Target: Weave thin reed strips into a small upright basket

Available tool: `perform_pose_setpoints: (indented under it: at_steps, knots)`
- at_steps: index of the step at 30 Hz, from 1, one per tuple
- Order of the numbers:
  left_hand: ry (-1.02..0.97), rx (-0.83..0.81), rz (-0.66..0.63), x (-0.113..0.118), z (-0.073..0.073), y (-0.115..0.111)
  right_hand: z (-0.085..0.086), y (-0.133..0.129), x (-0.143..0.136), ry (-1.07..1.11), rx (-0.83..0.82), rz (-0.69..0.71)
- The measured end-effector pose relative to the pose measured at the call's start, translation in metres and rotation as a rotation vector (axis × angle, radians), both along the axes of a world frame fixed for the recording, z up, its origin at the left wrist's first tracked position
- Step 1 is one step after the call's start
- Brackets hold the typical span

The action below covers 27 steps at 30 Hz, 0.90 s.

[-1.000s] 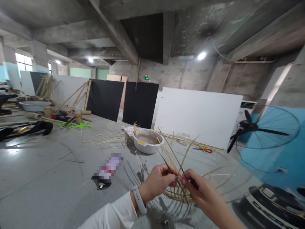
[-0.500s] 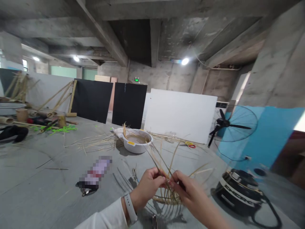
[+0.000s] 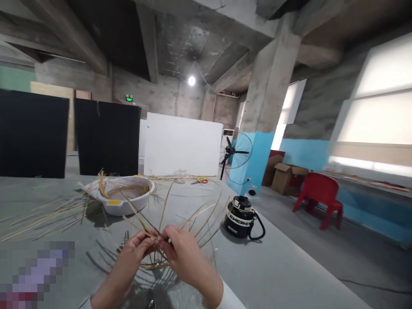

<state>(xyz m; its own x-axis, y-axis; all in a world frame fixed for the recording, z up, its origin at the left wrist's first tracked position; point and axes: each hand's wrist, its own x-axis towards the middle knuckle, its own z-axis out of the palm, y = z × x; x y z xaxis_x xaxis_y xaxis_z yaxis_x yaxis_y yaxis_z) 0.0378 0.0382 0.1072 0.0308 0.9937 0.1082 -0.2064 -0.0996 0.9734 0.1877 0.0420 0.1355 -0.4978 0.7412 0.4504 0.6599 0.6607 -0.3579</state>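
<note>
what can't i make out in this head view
Head view:
Where the strips meet: hidden behind the hands.
What the lower-left item is: pixelated, cut off by the frame edges.
The shiny object: cut off by the bottom edge.
Lower print on the black canister: too small.

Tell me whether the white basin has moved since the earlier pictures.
No: the basin still sits before the left end of the white board; only the view swung right.
</note>
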Motion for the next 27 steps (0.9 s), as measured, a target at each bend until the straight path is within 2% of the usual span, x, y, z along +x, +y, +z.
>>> perform_pose_setpoints:
  at_steps: [7, 13, 18, 23, 27]
  knots:
    - [-0.026, -0.036, -0.037, 0.0, 0.003, 0.001, -0.004, 0.003, 0.001, 0.022, -0.042, -0.003]
    - [-0.096, -0.067, -0.049, -0.002, 0.006, 0.0, -0.003, 0.008, 0.004, 0.129, -0.098, 0.068]
    - [-0.221, -0.094, -0.121, -0.009, 0.005, 0.0, 0.002, 0.008, 0.003, 0.234, -0.18, 0.093]
    - [-0.383, -0.14, -0.155, -0.011, 0.002, 0.001, 0.003, 0.007, 0.002, 0.281, -0.201, 0.096]
    - [-0.42, -0.133, -0.187, -0.013, 0.002, 0.003, 0.002, 0.008, 0.001, 0.29, -0.197, 0.084]
